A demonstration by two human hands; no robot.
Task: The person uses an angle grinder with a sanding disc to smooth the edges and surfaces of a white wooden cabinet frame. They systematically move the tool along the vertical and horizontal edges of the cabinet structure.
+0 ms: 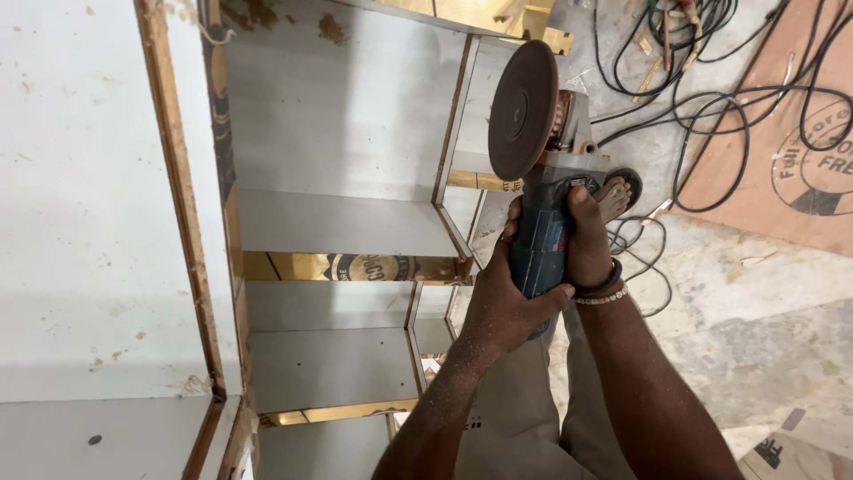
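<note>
Blue angle grinder (pixel 544 233) with a brown disc (pixel 522 110), clenched by left hand (pixel 505 302) and right hand (pixel 591 238), beside white shelves (pixel 346 222); black cables (pixel 711 116) on the concrete floor (pixel 755 302).

Bare forearms dusted with sawdust, bead bracelets (pixel 602 289) on the right wrist, beige trousers (pixel 524 409).

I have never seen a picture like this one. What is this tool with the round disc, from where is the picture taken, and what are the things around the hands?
The picture comes from a camera worn on the person's head, looking down at their own arms. Both hands hold one power tool, a blue grinder with a round brown disc at its front. The left hand wraps the rear of the body; the right hand, with bracelets on its wrist, closes its grip further forward. To the left stands a white cabinet with shelves and bare wooden edges. On the concrete floor lie black cables, a brown board and the person's bare foot.
</note>
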